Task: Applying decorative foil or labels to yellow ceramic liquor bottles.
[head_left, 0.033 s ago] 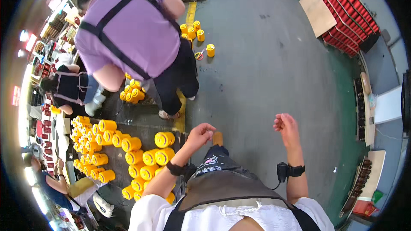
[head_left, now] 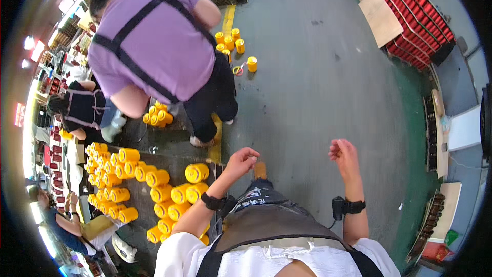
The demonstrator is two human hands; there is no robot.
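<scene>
My left hand [head_left: 243, 162] is held out in front of my apron [head_left: 277, 224], its fingers loosely bent and a small gap between fingertips and thumb. It holds nothing that I can see. My right hand [head_left: 344, 157] hovers over the grey floor, half curled with the fingers a little apart, and looks bare too. Nearest to the left hand is a yellow canister [head_left: 197, 173], at the edge of a large group of yellow canisters [head_left: 157, 178] on a dark surface. Neither hand touches them. Black bands circle both wrists, the right one with a small box.
A co-worker in a purple shirt [head_left: 154, 41] bends over ahead on the left. Beyond stand more yellow canisters [head_left: 240, 46], with scissors [head_left: 238, 70] on the floor. A rack of red cylinders [head_left: 417, 18] is at the far right. Two other people sit along the left.
Both my hands keep nearly the same place and shape. The co-worker in purple has shifted very slightly to the left in the view.
</scene>
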